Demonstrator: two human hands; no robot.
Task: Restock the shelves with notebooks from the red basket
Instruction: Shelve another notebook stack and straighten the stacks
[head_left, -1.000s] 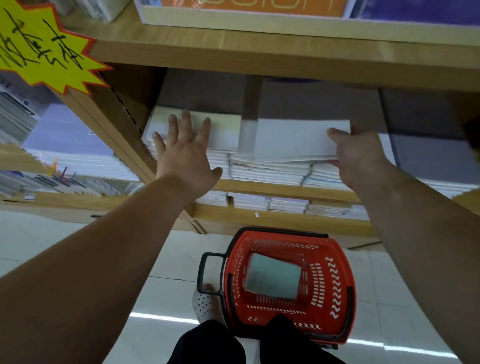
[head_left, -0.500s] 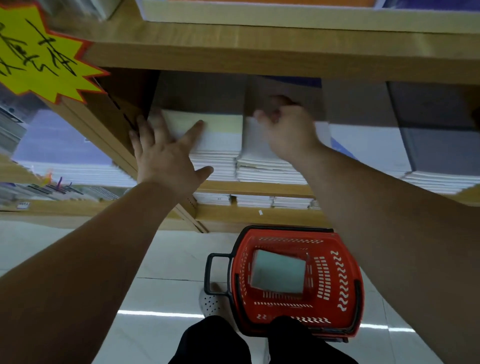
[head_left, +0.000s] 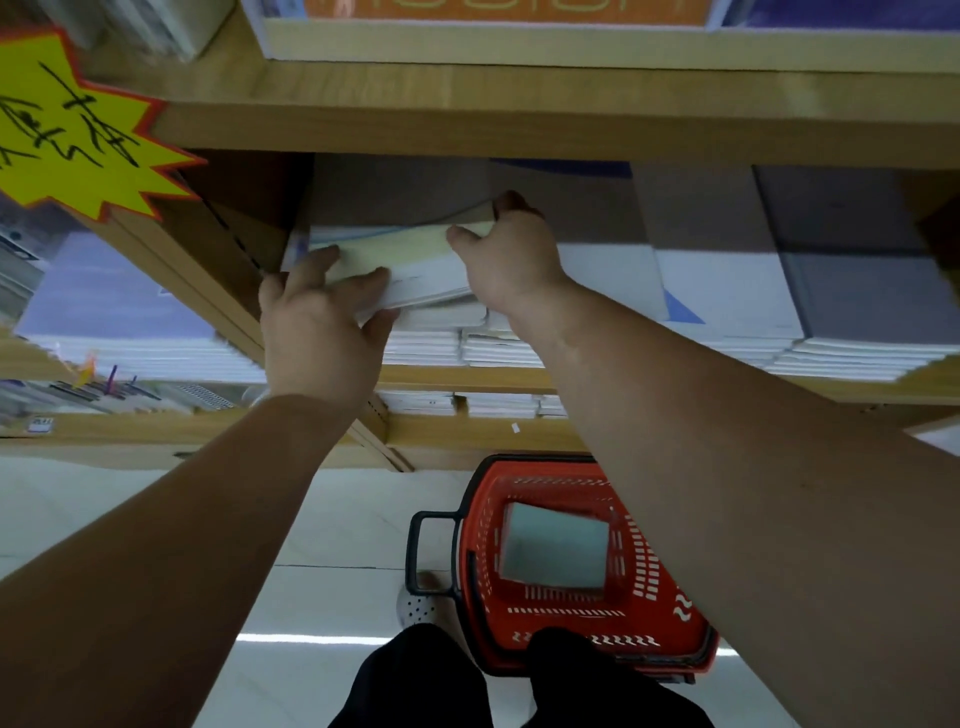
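Note:
A bundle of pale notebooks (head_left: 410, 260) is tilted up off the leftmost stack on the wooden shelf (head_left: 498, 376). My left hand (head_left: 322, 317) grips its near left corner, thumb on top. My right hand (head_left: 506, 254) holds its right edge, fingers curled over the far corner. The red basket (head_left: 670, 618) stands on the floor below, between my arms, with a grey-green notebook (head_left: 556, 551) lying flat inside it.
More white notebook stacks (head_left: 727, 296) fill the shelf to the right, and another row sits on the shelf below. A yellow star price tag (head_left: 67, 135) hangs at upper left. The wooden upright (head_left: 208, 291) stands just left of my hands. My legs and a shoe are next to the basket.
My right hand moved left from the second stack to the leftmost one. Both hands now grasp the top notebooks there and have lifted their right side.

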